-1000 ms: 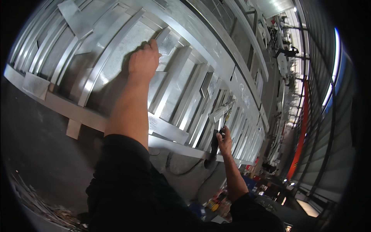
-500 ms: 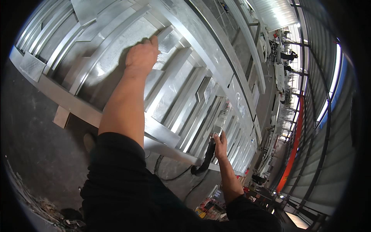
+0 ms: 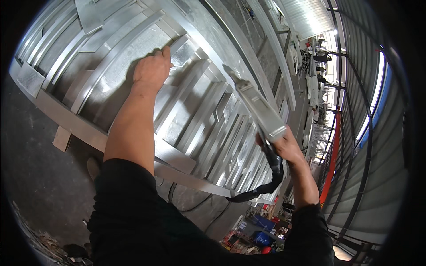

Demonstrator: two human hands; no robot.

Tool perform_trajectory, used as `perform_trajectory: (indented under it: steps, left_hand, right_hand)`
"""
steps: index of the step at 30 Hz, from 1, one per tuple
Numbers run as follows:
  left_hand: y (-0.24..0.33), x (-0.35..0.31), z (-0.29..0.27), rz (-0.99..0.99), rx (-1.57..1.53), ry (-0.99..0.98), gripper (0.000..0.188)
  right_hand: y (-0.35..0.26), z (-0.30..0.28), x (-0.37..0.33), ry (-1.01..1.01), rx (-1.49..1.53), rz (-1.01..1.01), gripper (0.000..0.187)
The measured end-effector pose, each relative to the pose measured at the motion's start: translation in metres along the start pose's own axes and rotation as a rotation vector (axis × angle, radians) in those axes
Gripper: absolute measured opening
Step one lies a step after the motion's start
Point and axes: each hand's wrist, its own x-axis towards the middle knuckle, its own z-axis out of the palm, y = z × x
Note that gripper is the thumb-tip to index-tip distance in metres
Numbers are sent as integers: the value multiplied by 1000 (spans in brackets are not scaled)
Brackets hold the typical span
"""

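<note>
My left hand (image 3: 152, 68) reaches onto a large silver metal frame (image 3: 86, 129), its fingers closed on the near end of a short metal bar (image 3: 179, 44). The palm side and part of the grip are hidden. My right hand (image 3: 288, 146) is closed around a handheld welding gun (image 3: 262, 108) with a pale metal body. Its narrow nozzle points up and left, over the frame's far side rail. From the gun's rear a black sheathed cable (image 3: 273, 175) bends down and left across the frame's near edge.
Parallel crossbars (image 3: 188, 86) and loose flat metal pieces (image 3: 91, 17) fill the frame. A block (image 3: 62, 138) sticks out under its near rail. Thin cables (image 3: 191, 206) trail on the grey floor. Boxes and clutter (image 3: 262, 230) stand at lower right; several people (image 3: 321, 58) are far off.
My right hand has lifted the welding gun up and to the right, from low over the crossbars toward me. Its cable has swung along. My left hand stays at the short bar.
</note>
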Motion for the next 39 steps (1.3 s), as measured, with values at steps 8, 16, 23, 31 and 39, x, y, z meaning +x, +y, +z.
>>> perform_trajectory:
  steps: [8, 16, 23, 31, 39]
  left_hand:
    - [-1, -1, 2, 16, -3, 48, 39]
    - [1, -2, -2, -5, -4, 29, 38]
    - [1, -1, -4, -10, -3, 2, 43]
    - [2, -2, -3, -8, 2, 21, 45]
    - [1, -2, -3, -5, -22, 73, 37]
  right_hand:
    - [26, 41, 93, 12, -144, -181, 49]
    - [43, 49, 118, -27, -110, -241, 54]
    - [50, 54, 126, -9, -72, -296, 59]
    - [50, 54, 126, -9, -42, -257, 57]
    - [46, 54, 126, 0, -41, -277, 58]
